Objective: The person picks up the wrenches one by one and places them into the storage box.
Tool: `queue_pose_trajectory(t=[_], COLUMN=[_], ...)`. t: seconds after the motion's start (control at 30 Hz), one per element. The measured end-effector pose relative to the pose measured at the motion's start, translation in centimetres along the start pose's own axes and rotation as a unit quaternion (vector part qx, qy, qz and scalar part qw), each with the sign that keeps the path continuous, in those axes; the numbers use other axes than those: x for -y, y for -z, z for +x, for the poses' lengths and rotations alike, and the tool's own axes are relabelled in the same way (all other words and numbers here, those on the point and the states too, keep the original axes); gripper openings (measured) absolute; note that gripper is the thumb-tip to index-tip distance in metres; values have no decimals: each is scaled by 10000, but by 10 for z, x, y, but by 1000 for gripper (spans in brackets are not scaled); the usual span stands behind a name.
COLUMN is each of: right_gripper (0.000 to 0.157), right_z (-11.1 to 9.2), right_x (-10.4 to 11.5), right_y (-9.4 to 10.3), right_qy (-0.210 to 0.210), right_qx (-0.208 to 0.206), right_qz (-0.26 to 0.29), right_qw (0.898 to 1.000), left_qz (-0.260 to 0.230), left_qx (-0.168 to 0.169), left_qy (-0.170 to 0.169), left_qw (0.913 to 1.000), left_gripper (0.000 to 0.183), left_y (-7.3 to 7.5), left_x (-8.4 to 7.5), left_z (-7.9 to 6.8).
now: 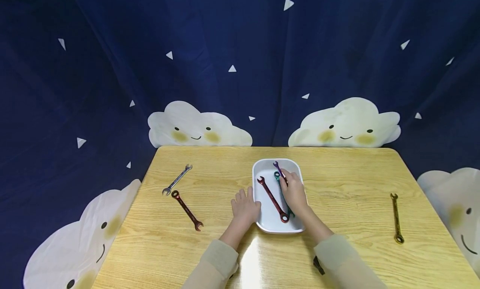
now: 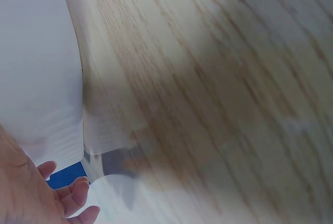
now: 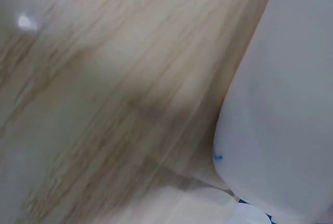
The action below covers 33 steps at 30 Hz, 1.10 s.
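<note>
A white plastic bin (image 1: 264, 216) stands in the middle of the table in the head view. My right hand (image 1: 295, 193) reaches in over its right side and pinches a purple wrench (image 1: 277, 167), which slants up and left from the fingers. Beneath that hand lies a teal wrench (image 1: 278, 176), partly covered. Beside it a red wrench (image 1: 271, 197) rests diagonally on the bin's floor. At the left rim, my left hand (image 1: 245, 206) has its fingers spread and its thumb against the bin. The left wrist view shows these fingers (image 2: 78, 193) loosely bent by the white wall.
Left of the bin, a silver wrench (image 1: 177, 180) and a dark red wrench (image 1: 187, 210) lie on the wooden table (image 1: 348, 172). A gold wrench (image 1: 396, 218) lies far to the right. Behind the table hangs a dark blue curtain (image 1: 262, 39) with printed clouds.
</note>
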State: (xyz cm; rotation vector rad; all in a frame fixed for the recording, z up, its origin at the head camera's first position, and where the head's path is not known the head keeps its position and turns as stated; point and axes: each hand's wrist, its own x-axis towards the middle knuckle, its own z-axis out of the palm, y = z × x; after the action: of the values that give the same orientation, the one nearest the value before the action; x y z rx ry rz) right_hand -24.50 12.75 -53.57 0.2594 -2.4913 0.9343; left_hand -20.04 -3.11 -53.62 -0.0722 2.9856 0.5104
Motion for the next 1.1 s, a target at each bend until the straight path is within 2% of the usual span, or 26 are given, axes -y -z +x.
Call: queue_pose_trajectory(t=[0.27, 0.57, 0.83, 1.1], right_gripper=[28, 29, 28, 27], right_z=[-4, -4, -6, -8], right_x=[2, 11, 14, 15], right_y=[-11, -19, -28, -35], right_qy=[-194, -480, -782, -920], right_qx=[221, 466, 806, 947], right_qz=[-460, -324, -580, -737], right_qw=[9985, 9972, 9920, 9885], left_qz=[-10, 22, 42, 32], left_qx=[-109, -80, -94, -66], left_qy=[-34, -38, -23, -4], left_qw=[9999, 10000, 9999, 10000], left_gripper=[46, 46, 47, 47], left_y=[-1, 0, 0, 0], left_x=[1, 1, 0, 0], left_z=[0, 0, 0, 0])
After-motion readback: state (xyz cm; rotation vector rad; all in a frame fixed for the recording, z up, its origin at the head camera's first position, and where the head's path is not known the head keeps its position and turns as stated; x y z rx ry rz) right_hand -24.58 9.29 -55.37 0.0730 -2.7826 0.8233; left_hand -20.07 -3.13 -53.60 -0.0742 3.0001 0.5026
